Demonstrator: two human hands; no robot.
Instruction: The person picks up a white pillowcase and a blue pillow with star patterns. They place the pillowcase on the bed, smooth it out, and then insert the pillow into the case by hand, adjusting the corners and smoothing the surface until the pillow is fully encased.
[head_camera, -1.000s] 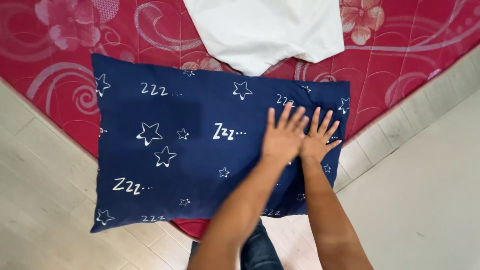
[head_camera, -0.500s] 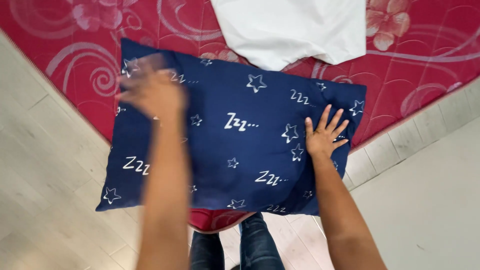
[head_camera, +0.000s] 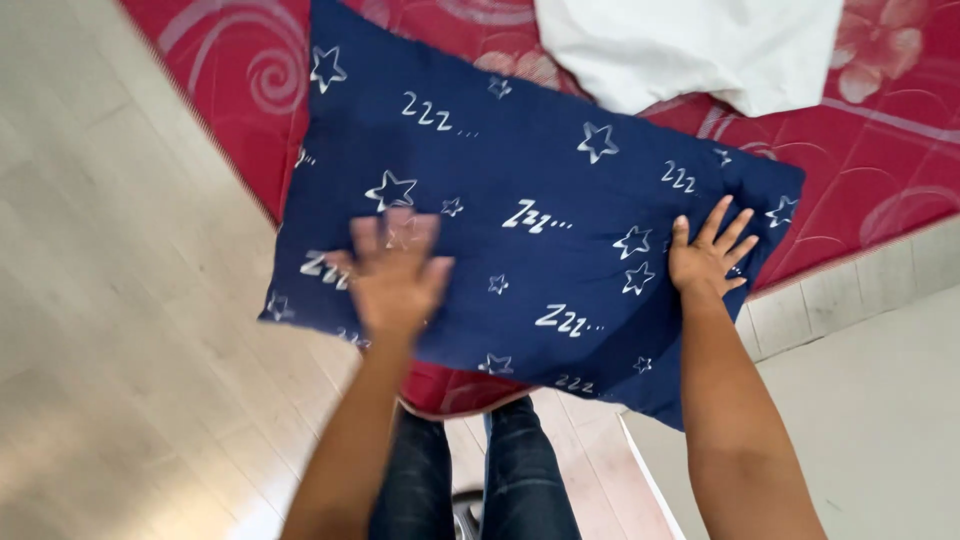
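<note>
On the corner of a red patterned mattress (head_camera: 870, 160) lie one navy pillow (head_camera: 540, 190) and one white cloth (head_camera: 690, 45), with two bare hands over the pillow. Its dark blue cover carries white stars and small sleep letters. Under the right hand (head_camera: 708, 258), fingers spread flat, sits its right end; the blurred left hand (head_camera: 392, 272), fingers open, is over its near left part, gripping nothing.

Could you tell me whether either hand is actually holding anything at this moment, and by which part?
Nothing is held: the right hand lies flat, fingers spread, on the navy pillow; the blurred left hand is open over it.
</note>
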